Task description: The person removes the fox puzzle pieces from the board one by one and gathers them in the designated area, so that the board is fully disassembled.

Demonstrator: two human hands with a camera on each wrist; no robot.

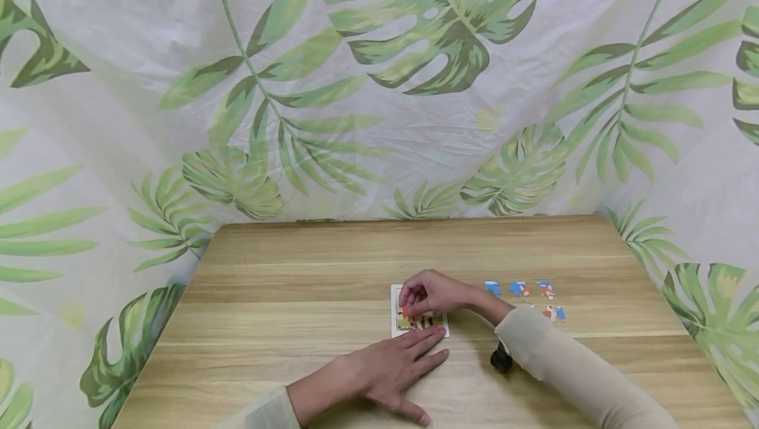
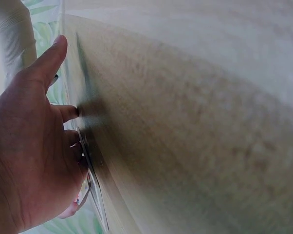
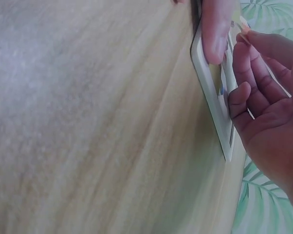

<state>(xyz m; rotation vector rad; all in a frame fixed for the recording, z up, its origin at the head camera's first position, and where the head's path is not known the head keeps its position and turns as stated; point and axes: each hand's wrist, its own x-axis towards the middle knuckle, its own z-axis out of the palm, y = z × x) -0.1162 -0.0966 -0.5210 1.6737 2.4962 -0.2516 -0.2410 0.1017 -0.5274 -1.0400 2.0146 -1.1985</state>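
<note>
A white-framed puzzle board (image 1: 394,318) lies on the table, with several coloured pieces inside its frame. My left hand (image 1: 394,366) is spread flat, fingers straight, its fingertips resting on the board's near edge. In the left wrist view, the thumb of that left hand (image 2: 32,146) stands away from the other fingers. Over the board's left part, my right hand (image 1: 439,292) pinches a small puzzle piece (image 3: 244,37) between thumb and index finger. The right hand's other fingers curl beside the board in the right wrist view. The held piece's picture is mostly hidden.
To the right of the board lie several loose puzzle pieces (image 1: 519,288) in two rows, the nearer row partly hidden by my right forearm. A black device (image 1: 501,358) sits under the right wrist. A leaf-patterned cloth (image 1: 415,152) hangs behind the wooden table (image 1: 284,310).
</note>
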